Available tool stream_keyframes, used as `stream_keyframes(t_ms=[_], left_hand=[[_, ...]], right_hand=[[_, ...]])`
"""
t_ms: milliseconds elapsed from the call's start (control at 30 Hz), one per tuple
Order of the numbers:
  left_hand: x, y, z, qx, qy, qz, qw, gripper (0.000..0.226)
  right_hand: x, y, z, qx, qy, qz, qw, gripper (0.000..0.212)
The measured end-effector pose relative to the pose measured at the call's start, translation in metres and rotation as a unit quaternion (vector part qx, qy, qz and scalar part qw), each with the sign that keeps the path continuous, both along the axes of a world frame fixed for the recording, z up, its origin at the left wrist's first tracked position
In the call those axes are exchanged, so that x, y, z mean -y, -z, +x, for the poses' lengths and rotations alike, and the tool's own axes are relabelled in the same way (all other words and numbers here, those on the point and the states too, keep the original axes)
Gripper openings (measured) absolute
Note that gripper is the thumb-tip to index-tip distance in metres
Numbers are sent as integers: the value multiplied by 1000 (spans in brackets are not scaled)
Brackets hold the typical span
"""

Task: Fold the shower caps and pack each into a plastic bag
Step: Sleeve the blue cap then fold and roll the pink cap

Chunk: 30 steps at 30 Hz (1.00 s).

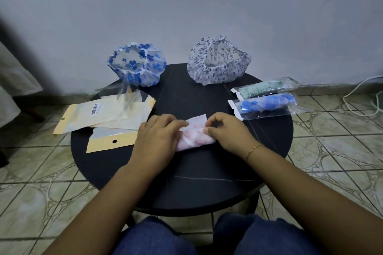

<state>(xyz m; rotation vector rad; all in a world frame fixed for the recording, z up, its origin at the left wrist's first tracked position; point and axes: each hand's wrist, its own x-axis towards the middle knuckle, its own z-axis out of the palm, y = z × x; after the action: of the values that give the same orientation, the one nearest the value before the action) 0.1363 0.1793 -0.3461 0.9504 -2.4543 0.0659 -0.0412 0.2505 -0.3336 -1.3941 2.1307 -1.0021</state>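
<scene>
Hands [157, 136] pinching pink shower cap [195, 133]

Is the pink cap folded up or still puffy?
Folded. The pink cap lies flat as a narrow bundle on the table, pressed by the left hand and pinched by the right hand.

Round black table [207, 192] on patterned tile floor [331, 151]; white cord [356, 97] by grey wall [186, 6].

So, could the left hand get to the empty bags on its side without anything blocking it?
Probably yes. The left hand presses the pink-print cap right beside the empty bags, which lie flat with nothing between; it would need to let go of the cap first.
</scene>
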Motion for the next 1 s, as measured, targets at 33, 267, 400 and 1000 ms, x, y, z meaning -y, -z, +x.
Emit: stream_keyframes(t_ms=[33,267,400,1000], left_hand=[[0,-1,-2,3,23,-1,1000,37],[-7,-5,1,61,19,34,997,69],[-7,-9,2,40,-9,32,999,68],[-5,8,-25,97,3,96,991,65]], right_hand=[[0,0,0,-16,-4,5,1000,19],[-18,-1,-16,-84,-127,61,986,48],[-21,-2,-16,-84,-121,37,988,19],[0,9,8,-295,57,-76,951,39]])
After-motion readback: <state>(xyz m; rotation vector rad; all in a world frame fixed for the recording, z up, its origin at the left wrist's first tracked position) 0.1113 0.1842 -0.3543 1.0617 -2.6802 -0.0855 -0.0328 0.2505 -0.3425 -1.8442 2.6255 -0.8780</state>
